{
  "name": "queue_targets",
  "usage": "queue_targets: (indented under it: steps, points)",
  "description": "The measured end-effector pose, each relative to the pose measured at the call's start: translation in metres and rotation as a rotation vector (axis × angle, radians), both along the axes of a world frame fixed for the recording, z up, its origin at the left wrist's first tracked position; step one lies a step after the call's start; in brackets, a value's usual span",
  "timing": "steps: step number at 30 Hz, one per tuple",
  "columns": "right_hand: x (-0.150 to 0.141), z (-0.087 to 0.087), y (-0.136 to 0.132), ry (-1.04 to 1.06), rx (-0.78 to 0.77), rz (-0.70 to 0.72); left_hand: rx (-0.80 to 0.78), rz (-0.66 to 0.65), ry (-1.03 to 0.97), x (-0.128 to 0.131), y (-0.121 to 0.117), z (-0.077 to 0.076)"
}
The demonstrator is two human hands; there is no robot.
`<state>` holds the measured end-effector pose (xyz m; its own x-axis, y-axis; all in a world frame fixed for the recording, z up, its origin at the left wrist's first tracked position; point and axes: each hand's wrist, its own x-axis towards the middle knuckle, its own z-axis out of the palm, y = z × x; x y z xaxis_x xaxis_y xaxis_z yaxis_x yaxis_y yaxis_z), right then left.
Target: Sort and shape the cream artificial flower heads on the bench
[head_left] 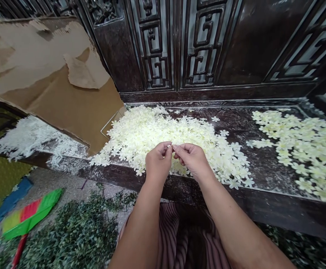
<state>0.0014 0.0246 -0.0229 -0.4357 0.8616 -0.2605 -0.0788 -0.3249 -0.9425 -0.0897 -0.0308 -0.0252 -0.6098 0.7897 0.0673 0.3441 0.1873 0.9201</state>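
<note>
My left hand [159, 158] and my right hand [191, 158] meet fingertip to fingertip over the front of a broad pile of pale yellow-white artificial flowers [160, 129]. Both are closed in a pinch. A tiny white flower piece [169, 146] shows between the thumb and finger of my left hand. The right fingertips press close beside it, and whatever they grip is mostly hidden by the fingers. Loose blossoms lie around both hands on the dark wooden bench [233, 127].
A second spread of flowers [305, 145] lies on the right. Torn cardboard [76, 97] leans at the left beside a heap of white plastic bits [36, 134]. Carved panels [177, 45] rise behind. Green foliage [76, 224] and a colourful broom [32, 213] are on the floor.
</note>
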Motion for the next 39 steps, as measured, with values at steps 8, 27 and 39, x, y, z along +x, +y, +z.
queue_targets:
  steps: [8, 27, 39]
  points:
    - [0.003, -0.005, 0.004, -0.140, 0.092, -0.083, -0.031, -0.163, -0.033, -0.002, -0.002, -0.006]
    - [0.010, 0.006, 0.008, 0.006, -0.066, 0.052, 0.079, -0.140, -0.364, -0.005, 0.000, 0.004]
    - [0.009, 0.009, 0.007, -0.032, -0.044, 0.070, 0.084, -0.130, -0.346, -0.005, 0.000, 0.011]
